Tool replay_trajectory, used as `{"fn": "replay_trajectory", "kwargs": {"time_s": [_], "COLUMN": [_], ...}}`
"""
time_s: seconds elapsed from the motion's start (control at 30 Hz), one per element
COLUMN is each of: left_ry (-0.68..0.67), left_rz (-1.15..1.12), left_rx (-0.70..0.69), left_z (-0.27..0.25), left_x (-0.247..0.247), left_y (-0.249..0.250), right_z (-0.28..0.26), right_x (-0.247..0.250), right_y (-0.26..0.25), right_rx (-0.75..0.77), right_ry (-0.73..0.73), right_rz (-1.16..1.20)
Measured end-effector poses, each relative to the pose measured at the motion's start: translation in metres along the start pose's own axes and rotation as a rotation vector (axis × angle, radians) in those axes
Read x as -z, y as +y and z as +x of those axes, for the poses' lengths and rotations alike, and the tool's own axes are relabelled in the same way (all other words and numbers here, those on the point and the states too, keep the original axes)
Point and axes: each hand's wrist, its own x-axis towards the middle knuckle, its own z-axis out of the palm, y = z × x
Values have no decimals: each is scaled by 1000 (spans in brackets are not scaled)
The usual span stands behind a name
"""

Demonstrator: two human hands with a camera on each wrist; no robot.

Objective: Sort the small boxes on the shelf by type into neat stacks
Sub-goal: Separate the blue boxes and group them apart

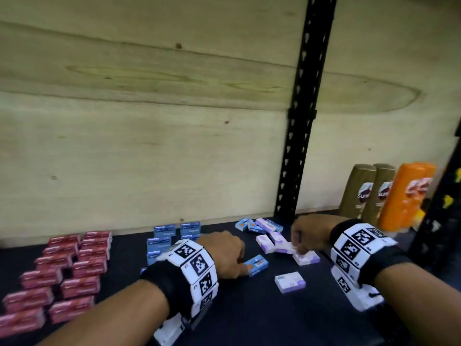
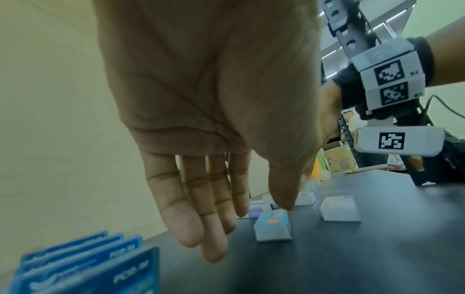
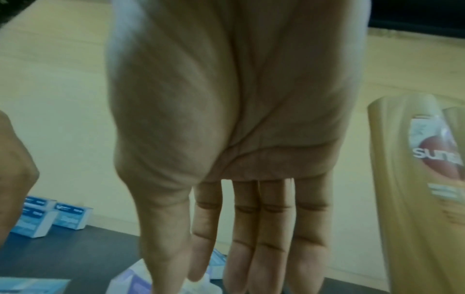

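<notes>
The letters "sun" are being shown in white on the label of a gold-brown bottle (image 3: 415,189), the rest of the word being cut off. Print is being carried on the dark blue boxes (image 2: 95,272), but it is being blurred beyond reading.

You have bare dark shelf (image 1: 249,308) in front of the lone purple box (image 1: 290,282), and that strip gives your hands room to pass. Left of that box, the red boxes (image 1: 62,268) stand in two rows and fill the shelf's left end. Behind and left of it, the blue boxes (image 1: 172,236) stand upright near the plywood back wall (image 1: 149,146). Right of it, the brown bottles (image 1: 366,191) and the orange bottle (image 1: 406,196) wall off that end, and the black upright (image 1: 299,121) stands behind.
</notes>
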Motion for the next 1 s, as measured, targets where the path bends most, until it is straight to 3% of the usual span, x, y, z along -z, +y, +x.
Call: {"fn": "replay_trajectory", "kwargs": {"time_s": [0.33,1.0], "left_ry": [-42,-89], "left_rz": [5,137], "left_rx": [53,25], "left_z": [19,23], "left_x": [-8,0], "left_y": [5,7], "right_z": [25,98], "right_x": [8,17], "right_y": [-1,-40], "right_rx": [16,-9], "right_ry": [119,53], "right_rz": [98,-62]}}
